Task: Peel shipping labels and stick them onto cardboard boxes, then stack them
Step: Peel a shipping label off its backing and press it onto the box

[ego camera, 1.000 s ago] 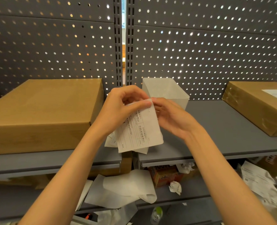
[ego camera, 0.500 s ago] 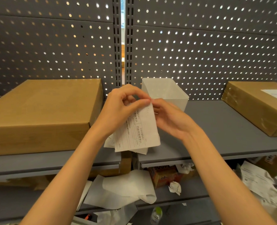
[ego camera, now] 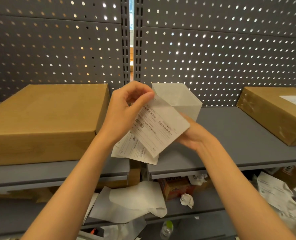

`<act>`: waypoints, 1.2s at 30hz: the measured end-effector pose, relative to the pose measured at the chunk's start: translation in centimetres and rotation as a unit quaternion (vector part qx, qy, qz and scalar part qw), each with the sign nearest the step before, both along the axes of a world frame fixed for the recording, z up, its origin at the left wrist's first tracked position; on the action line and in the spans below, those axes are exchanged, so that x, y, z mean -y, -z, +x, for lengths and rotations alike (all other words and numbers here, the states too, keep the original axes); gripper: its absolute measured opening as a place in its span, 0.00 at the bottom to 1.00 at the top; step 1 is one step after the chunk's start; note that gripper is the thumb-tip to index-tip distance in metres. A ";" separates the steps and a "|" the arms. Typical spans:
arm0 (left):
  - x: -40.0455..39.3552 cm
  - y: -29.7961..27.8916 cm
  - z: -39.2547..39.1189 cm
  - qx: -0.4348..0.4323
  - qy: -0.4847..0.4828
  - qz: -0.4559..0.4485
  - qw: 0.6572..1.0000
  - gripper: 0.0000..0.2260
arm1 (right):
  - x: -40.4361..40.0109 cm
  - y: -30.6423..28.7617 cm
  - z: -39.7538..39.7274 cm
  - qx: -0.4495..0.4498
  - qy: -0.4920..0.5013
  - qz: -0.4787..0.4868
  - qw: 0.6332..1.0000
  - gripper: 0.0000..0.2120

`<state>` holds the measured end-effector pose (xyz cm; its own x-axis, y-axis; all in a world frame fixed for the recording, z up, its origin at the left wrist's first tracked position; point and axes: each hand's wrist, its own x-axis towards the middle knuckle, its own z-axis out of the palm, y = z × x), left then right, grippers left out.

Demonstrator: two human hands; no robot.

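Your left hand [ego camera: 126, 110] pinches the shipping label's [ego camera: 161, 127] top corner – it has now lifted off the backing sheets [ego camera: 135, 151] (right hand [ego camera: 194, 134] grips those). Next target: the unlabelled cardboard box [ego camera: 44, 118], near left.

- My left hand [ego camera: 124, 111] has lifted toward twelve o'clock, thumb and forefinger pinching the top corner of the shipping label [ego camera: 158, 128] higher than a second ago.
- The label has swung: its free end now fans out toward three o'clock, printed face and barcode in plain sight.
- My right hand [ego camera: 194, 134] has slid down toward four o'clock, now under the label's right edge.
- The backing sheet [ego camera: 135, 151] shows more at six o'clock.
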<state>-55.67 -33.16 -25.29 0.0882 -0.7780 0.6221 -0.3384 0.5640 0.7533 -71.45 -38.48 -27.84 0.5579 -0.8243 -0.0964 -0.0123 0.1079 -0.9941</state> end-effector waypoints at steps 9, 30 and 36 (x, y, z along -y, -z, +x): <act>-0.5 -1.2 0.3 -0.081 -0.021 -0.016 0.996 0.04 | 0.4 0.6 0.1 -0.022 -0.008 -0.009 1.000 0.17; -0.6 -2.8 2.5 -0.200 -0.100 -0.024 0.974 0.03 | 1.5 1.0 -0.6 -0.074 0.055 -0.020 0.996 0.12; -0.9 -3.7 3.5 -0.237 -0.117 -0.020 0.964 0.03 | 1.4 0.6 -0.6 -0.107 0.077 -0.064 0.989 0.12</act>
